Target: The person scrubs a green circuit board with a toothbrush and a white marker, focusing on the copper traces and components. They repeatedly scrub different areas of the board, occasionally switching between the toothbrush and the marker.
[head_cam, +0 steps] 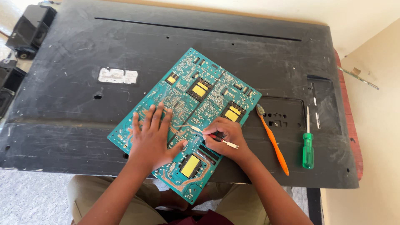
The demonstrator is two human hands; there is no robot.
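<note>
- A green circuit board (185, 121) lies at an angle on the back of a large black panel (250, 54), which looks like the rear cover of a flat screen laid face down; the board is the landmark for everything below.
- The left hand (152, 139) rests flat on the board's lower left part, fingers spread and holding nothing, pressing the board steady.
- The right hand (227, 137) sits at the board's lower right edge, fingers pinched shut around a small red-and-white tool (216, 136) (possibly a probe or a short brush; too small to tell), whose tip touches the board's surface near the middle.
- Several yellow-topped components (191, 166) stand on the board, and pale streaks curve across its lower half.
- Just right of the board lies an orange-handled toothbrush (273, 141), and beyond that a green-handled screwdriver (308, 150), both untouched on the panel.
- Far left of the board, off the panel's edge, sit dark speaker-like boxes (29, 29).
- As a judgement: the board is already out of its housing and work on its surface is under way; whether that work is nearly finished cannot be told.
</note>
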